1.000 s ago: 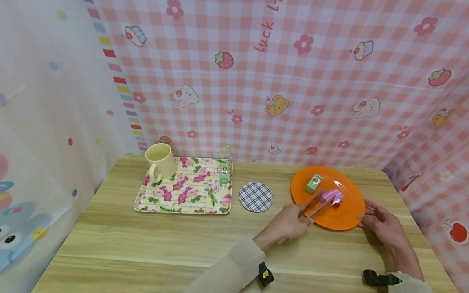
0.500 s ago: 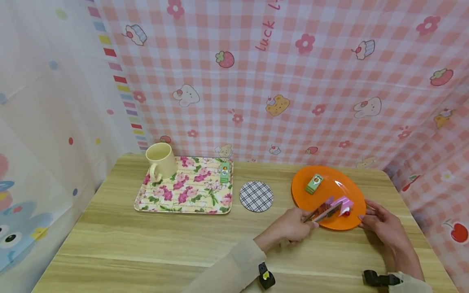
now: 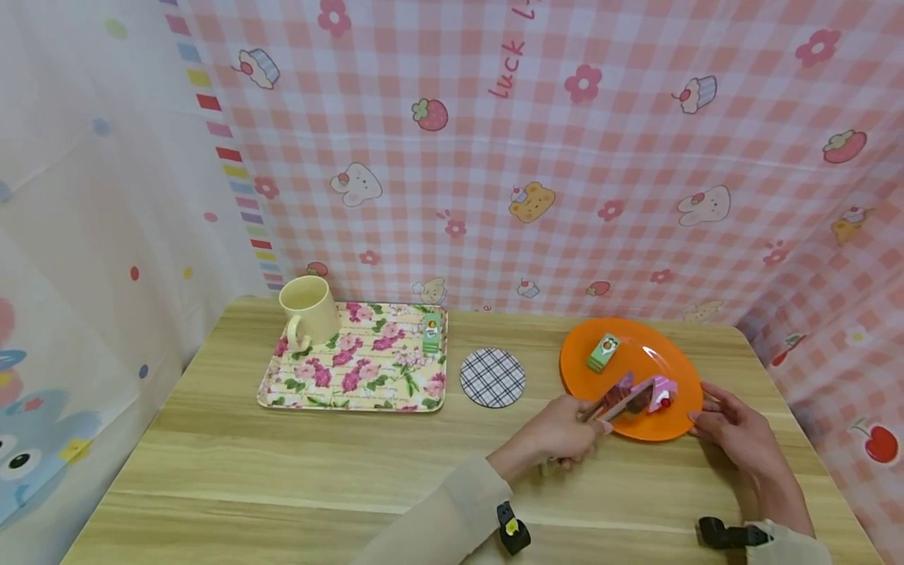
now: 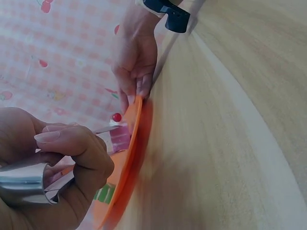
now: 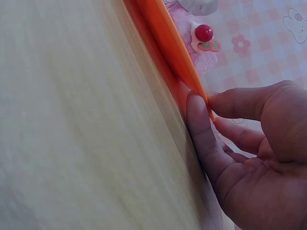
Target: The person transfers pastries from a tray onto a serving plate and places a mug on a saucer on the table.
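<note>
Pink gingham cloth (image 3: 459, 173) printed with strawberries, cupcakes and flowers backs the wood-grained table (image 3: 282, 486). On its right side lies the orange plate (image 3: 650, 428), and I pinch that plate's right rim with my right grip (image 3: 739, 428), digits on both faces of the edge. My left grip (image 3: 563, 430) is curled round the metal tongs (image 3: 627, 402), whose arms reach over the plate. One tip meets the pink cake slice (image 3: 662, 390), though I cannot tell whether the tongs have it clamped. That slice sits toward the plate's right side, with white topping and a red cherry (image 5: 204, 33) on it. Farther back on the same plate rests a small green box (image 3: 603, 353). Just left of the plate is a round checked coaster (image 3: 493, 378); beyond that, a floral tray (image 3: 360, 373) bears a cream mug (image 3: 319, 318) at its back left corner and another green box (image 3: 431, 333) near its right edge. Both my sleeves (image 3: 452, 510) are pale.
</note>
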Demonstrator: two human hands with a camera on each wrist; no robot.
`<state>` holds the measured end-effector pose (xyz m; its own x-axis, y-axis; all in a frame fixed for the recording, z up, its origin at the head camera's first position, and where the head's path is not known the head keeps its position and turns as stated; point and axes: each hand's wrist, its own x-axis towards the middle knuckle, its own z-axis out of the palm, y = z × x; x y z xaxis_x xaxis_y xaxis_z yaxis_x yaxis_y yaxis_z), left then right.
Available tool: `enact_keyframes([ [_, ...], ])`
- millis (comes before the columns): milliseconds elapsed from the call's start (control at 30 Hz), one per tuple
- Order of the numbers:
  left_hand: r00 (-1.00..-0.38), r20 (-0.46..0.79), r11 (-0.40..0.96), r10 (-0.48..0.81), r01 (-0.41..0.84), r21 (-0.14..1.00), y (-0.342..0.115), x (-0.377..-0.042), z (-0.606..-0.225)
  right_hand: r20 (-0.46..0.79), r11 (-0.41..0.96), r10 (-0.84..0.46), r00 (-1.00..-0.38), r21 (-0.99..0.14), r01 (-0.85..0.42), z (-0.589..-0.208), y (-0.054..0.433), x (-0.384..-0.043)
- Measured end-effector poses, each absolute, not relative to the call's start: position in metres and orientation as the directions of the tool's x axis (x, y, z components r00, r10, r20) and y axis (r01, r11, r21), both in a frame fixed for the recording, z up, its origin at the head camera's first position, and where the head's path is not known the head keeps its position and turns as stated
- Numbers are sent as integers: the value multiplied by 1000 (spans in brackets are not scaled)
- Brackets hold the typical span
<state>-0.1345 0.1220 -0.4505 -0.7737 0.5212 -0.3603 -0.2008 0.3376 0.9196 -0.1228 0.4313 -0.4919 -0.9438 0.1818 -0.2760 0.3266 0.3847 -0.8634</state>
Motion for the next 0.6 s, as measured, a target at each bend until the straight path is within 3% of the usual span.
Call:
enact_keyframes([
  [600, -815, -329, 402, 478, -130, 906, 114, -140, -445, -277, 418, 210, -938, -841, 342, -491, 428, -124],
])
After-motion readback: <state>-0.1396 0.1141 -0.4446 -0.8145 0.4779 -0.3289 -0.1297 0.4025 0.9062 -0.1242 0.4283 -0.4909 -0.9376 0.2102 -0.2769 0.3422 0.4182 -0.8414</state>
